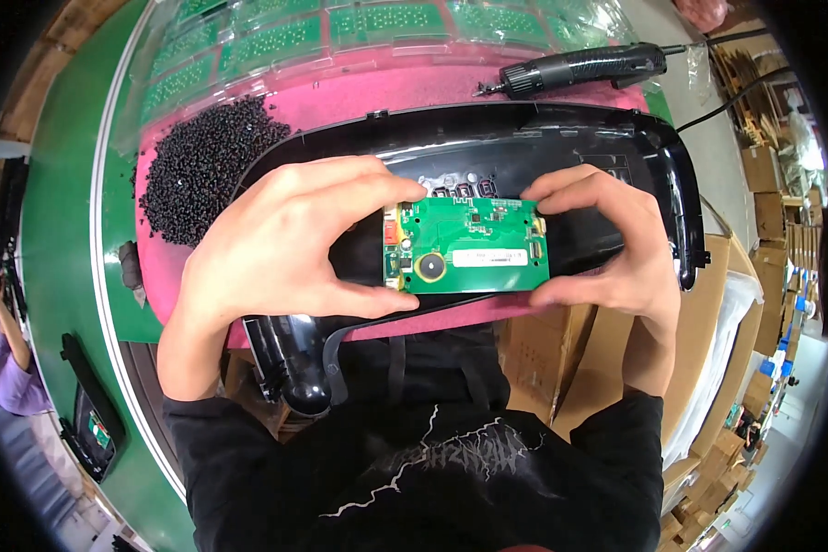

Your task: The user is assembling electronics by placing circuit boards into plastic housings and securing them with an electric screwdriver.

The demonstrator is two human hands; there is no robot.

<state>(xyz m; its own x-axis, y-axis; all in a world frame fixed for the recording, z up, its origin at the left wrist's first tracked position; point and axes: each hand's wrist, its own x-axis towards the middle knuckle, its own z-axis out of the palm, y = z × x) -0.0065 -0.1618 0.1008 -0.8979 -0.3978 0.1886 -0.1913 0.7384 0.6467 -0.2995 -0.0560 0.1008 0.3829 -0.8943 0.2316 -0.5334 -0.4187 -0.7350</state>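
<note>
A green circuit board [474, 235] with a white label, a round black buzzer and connectors at its ends is held up between both hands. My left hand [290, 239] grips its left end, thumb at the lower edge and fingers at the upper edge. The right end sits between the thumb and fingers of my right hand [612, 235]. Beneath the board lies a large curved black plastic housing [359, 143], its inner side facing up, with a row of small square openings partly hidden behind the board.
A pile of small black screws [207, 166] lies on the pink mat [386, 78] at left. Behind the housing lies a black electric screwdriver [584, 72]. Clear trays of green boards [386, 20] stand at the back. An open cardboard box [708, 340] is at right; another person [18, 373] is far left.
</note>
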